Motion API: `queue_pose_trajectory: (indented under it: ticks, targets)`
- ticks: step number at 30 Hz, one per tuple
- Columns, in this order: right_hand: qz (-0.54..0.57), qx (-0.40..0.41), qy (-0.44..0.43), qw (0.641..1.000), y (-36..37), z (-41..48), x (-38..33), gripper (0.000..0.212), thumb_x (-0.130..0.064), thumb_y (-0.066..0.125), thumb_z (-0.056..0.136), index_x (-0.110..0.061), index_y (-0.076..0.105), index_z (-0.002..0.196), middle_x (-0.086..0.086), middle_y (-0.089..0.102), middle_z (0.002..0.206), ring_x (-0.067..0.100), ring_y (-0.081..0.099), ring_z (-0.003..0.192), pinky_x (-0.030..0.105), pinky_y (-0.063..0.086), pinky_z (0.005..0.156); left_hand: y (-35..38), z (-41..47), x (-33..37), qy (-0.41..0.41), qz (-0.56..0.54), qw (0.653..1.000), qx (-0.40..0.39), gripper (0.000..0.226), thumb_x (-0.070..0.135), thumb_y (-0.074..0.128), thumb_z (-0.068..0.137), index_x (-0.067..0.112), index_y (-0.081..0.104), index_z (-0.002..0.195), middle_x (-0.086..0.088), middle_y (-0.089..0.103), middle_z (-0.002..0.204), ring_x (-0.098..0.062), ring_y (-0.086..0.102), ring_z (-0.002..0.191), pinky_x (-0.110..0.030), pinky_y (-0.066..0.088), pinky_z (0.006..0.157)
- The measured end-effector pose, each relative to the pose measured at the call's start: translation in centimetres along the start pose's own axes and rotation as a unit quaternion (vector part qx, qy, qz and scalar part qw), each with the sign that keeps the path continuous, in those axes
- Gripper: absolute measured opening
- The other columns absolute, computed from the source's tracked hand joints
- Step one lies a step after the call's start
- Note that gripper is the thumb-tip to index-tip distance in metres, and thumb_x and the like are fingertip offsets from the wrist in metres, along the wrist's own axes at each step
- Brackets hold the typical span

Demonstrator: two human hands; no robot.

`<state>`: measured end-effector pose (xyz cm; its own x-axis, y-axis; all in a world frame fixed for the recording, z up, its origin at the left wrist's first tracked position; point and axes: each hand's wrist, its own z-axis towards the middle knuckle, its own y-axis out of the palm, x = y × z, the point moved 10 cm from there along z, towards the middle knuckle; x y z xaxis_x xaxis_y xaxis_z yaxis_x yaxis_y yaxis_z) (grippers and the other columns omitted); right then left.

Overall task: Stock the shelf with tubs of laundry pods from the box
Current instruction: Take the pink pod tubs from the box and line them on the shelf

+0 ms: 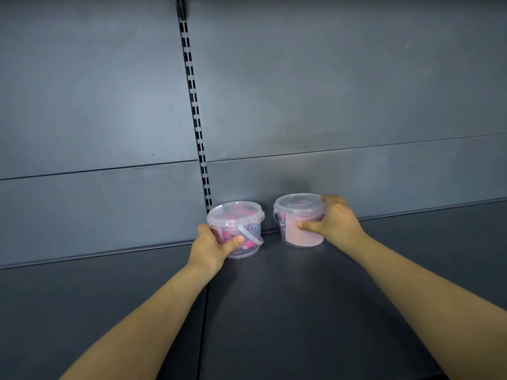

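Two clear lidded tubs of pink and blue laundry pods stand on the dark shelf (301, 311), close to the back panel. My left hand (211, 249) grips the lower left side of the left tub (241, 223), thumb across its front; its white handle hangs down in front. My right hand (333, 222) holds the right tub (295, 218) from the right, fingers over the lid rim and thumb on its pink label. A small gap separates the tubs. The box is out of view.
A grey back panel (343, 91) rises behind the tubs, with a slotted upright strip (196, 116) running down to the left tub. A seam (204, 311) divides the shelf into two boards.
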<state>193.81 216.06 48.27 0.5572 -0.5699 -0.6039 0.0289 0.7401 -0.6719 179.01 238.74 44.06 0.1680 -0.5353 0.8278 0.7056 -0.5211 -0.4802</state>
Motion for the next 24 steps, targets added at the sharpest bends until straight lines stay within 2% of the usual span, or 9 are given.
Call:
queue_pose_trajectory:
  ticks: [6, 9, 12, 14, 18, 21, 24]
  targets:
    - [-0.017, -0.012, -0.009, 1.0, 0.0, -0.2, -0.3, 0.081, -0.032, 0.081, 0.069, -0.003, 0.042, 0.134, 0.014, 0.04, 0.138, 0.027, 0.048, 0.121, 0.027, 0.037, 0.099, 0.4, 0.0, -0.1, -0.002, 0.048, 0.998, -0.039, 0.068, 0.034, 0.068, 0.082, 0.003, 0.034, 0.131, -0.01, 0.052, 0.131, -0.027, 0.052, 0.119, -0.028, 0.041, 0.09]
    - [-0.048, -0.03, -0.012, 0.998, -0.3, -0.6, -0.5, 0.08, -0.034, 0.08, 0.07, -0.003, 0.042, 0.133, 0.015, 0.043, 0.136, 0.028, 0.049, 0.12, 0.029, 0.038, 0.098, 0.1, -0.4, 0.4, 0.005, 0.107, 0.992, -0.069, 0.065, 0.033, 0.066, 0.083, 0.005, 0.036, 0.133, -0.009, 0.054, 0.13, -0.026, 0.052, 0.12, -0.027, 0.04, 0.09]
    - [-0.096, -0.047, -0.023, 0.994, -1.2, -1.1, -0.9, 0.071, -0.037, 0.077, 0.074, -0.004, 0.047, 0.129, 0.015, 0.048, 0.131, 0.029, 0.051, 0.116, 0.032, 0.041, 0.094, -0.4, -1.2, 1.7, 0.042, 0.201, 0.974, -0.094, 0.045, 0.031, 0.062, 0.086, 0.006, 0.048, 0.121, -0.01, 0.06, 0.113, -0.025, 0.056, 0.102, -0.025, 0.04, 0.08]
    - [-0.137, -0.069, -0.039, 0.987, -2.2, -1.8, -1.5, 0.063, -0.037, 0.073, 0.077, -0.004, 0.049, 0.125, 0.015, 0.05, 0.127, 0.03, 0.051, 0.114, 0.035, 0.044, 0.094, -1.0, -2.0, 3.0, 0.081, 0.285, 0.95, -0.097, 0.033, 0.028, 0.056, 0.089, 0.005, 0.051, 0.113, -0.012, 0.058, 0.109, -0.025, 0.054, 0.092, -0.025, 0.039, 0.075]
    - [-0.257, -0.137, -0.092, 0.952, -3.9, -4.1, -3.5, 0.059, -0.041, 0.066, 0.082, -0.006, 0.049, 0.126, 0.014, 0.051, 0.128, 0.03, 0.051, 0.115, 0.039, 0.044, 0.095, -2.3, -4.8, 6.2, 0.138, 0.441, 0.882, -0.097, 0.042, 0.029, 0.051, 0.092, 0.005, 0.046, 0.126, -0.016, 0.049, 0.123, -0.031, 0.052, 0.112, -0.036, 0.045, 0.093]
    - [-0.335, -0.165, -0.137, 0.918, -6.3, -6.7, -5.0, 0.055, -0.043, 0.06, 0.086, -0.012, 0.048, 0.129, 0.01, 0.052, 0.128, 0.029, 0.051, 0.115, 0.041, 0.046, 0.094, -3.4, -7.9, 9.8, 0.175, 0.509, 0.837, -0.096, 0.04, 0.03, 0.047, 0.094, 0.006, 0.045, 0.127, -0.014, 0.048, 0.123, -0.03, 0.05, 0.114, -0.038, 0.045, 0.089]
    - [-0.368, -0.16, -0.174, 0.899, -10.1, -9.9, -6.4, 0.052, -0.044, 0.057, 0.087, -0.013, 0.049, 0.129, 0.009, 0.053, 0.128, 0.03, 0.052, 0.115, 0.04, 0.047, 0.093, -4.9, -11.7, 13.8, 0.194, 0.551, 0.807, -0.084, 0.037, 0.03, 0.044, 0.095, 0.009, 0.045, 0.126, -0.013, 0.048, 0.123, -0.029, 0.047, 0.116, -0.038, 0.044, 0.086]
